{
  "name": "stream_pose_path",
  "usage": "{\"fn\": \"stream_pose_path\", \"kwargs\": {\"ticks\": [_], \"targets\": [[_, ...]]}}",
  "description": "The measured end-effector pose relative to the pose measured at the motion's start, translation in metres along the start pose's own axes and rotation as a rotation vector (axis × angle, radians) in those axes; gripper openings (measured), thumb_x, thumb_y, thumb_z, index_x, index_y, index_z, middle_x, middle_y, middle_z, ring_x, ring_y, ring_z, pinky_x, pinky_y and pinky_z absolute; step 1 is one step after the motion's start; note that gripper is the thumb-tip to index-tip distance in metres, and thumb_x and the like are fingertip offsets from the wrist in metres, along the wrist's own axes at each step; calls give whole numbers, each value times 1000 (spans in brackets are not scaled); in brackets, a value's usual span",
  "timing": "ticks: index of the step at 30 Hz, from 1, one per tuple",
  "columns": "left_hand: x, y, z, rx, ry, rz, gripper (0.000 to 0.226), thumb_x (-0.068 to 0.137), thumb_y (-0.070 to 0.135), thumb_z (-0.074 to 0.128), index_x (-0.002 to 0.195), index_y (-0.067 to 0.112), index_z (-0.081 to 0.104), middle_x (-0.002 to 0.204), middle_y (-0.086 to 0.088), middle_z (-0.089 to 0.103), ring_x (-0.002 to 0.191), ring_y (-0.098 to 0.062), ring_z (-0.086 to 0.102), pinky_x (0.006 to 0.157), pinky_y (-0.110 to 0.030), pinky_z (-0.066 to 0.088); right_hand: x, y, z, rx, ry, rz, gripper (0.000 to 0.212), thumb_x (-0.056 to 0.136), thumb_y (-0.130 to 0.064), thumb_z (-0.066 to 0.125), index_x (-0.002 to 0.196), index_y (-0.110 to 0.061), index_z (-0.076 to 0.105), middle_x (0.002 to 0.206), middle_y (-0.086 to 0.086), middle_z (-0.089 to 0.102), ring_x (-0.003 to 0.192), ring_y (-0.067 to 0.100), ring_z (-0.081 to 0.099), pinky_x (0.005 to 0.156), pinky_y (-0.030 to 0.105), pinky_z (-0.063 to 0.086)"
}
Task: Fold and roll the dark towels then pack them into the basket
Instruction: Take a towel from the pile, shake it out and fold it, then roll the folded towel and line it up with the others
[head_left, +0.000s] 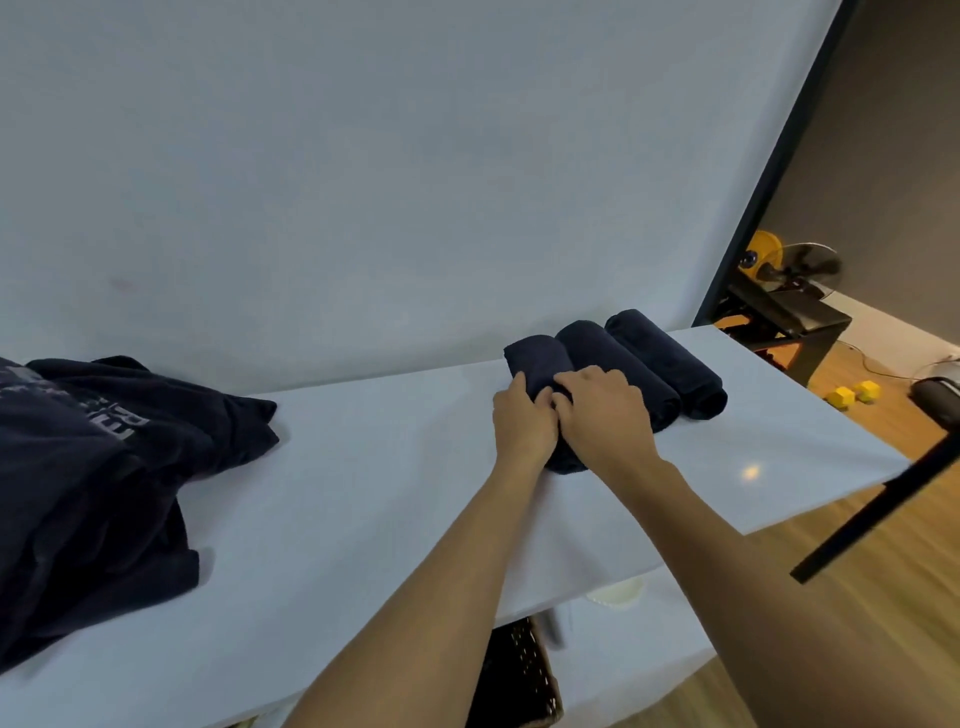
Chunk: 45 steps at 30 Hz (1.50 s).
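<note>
On the white table (363, 493), in the head view, both hands grasp a dark towel roll (535, 358) near the far edge. The left hand (522, 421) curls round its left side and the right hand (605, 415) clamps its fingers over the top. This roll touches a second roll (613, 353), which touches a third roll (670, 358). A heap of dark cloth (93, 467) with pale lettering lies well apart on the left. What looks like a dark woven basket (519, 670) shows partly beneath the table's near edge.

As I judge it, releasing before the loose end sits underneath could let the roll spring open. A sideways push could shove the neighbouring rolls toward the right-hand table edge. A one-handed lift could let the layers slide out.
</note>
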<state>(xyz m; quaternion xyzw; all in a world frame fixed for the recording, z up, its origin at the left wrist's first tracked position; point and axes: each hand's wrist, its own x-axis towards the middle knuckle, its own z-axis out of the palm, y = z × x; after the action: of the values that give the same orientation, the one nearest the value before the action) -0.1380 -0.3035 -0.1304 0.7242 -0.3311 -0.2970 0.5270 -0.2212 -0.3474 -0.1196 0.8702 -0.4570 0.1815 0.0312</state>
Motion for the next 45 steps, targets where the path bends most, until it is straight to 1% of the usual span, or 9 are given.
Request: {"fn": "stream_pose_path", "kwargs": {"ticks": [5,9,15,20,25,32,38,41,45], "targets": [[13,-2,11,-85,55,-55,45,102,22,43,146,13,41,143,-9,46,126,-26,50,100,-28,39,1,10,2,13,-53,-130,34,103,-28,36,124,-15,59,123,5,60,103,27,53,84,36,41],[7,-6,20,-124,40,25,39,99,14,45,138,15,51,132,-5,53,117,-23,55,90,-18,43,10,23,-1,-53,-143,-148,37,100,-23,47,136,-18,53,140,4,51,115,26,52,95,36,45],[0,-28,14,709,32,272,39,104,39,29,122,14,52,139,-8,44,123,-30,42,100,-40,30,5,19,-5,-127,-133,-125,37,99,-19,45,135,-17,54,140,4,52,117,27,52,92,37,40],[-14,-27,-18,781,-53,306,35,103,40,31,107,12,52,120,-8,54,112,-31,47,89,-39,33,0,-11,-15,-150,-76,-72,39,87,-23,57,126,-18,53,129,2,54,111,25,51,84,34,34],[-42,-18,-93,594,-76,226,16,94,18,46,84,7,54,90,-10,61,86,-30,61,73,-40,50,-14,-89,-24,165,69,-268,48,89,-6,56,136,-17,56,140,6,53,119,28,54,91,39,37],[-99,-28,-259,1024,366,319,20,86,6,50,97,10,67,95,-9,66,90,-29,56,82,-41,48,-61,-239,-45,699,-146,-503,48,95,-4,40,140,-21,49,138,1,52,123,20,50,104,36,40],[-151,-55,-338,1218,799,469,26,79,9,62,104,10,69,105,-9,64,97,-34,54,77,-40,38,-72,-324,-41,734,-169,-649,49,93,-12,49,140,-25,46,138,-5,53,123,23,49,96,42,48],[-167,-61,-358,1127,777,338,23,82,17,71,104,12,70,99,-7,66,94,-33,56,73,-43,48,-67,-338,-37,593,-194,-679,47,92,-13,54,136,-26,51,136,-2,55,122,27,50,95,44,47],[-176,-48,-373,963,777,327,18,97,25,56,103,17,71,94,-1,70,91,-25,60,73,-39,50,-58,-339,-47,543,-64,-698,25,99,-27,47,117,-29,66,108,-3,64,101,22,58,79,37,48]]}}
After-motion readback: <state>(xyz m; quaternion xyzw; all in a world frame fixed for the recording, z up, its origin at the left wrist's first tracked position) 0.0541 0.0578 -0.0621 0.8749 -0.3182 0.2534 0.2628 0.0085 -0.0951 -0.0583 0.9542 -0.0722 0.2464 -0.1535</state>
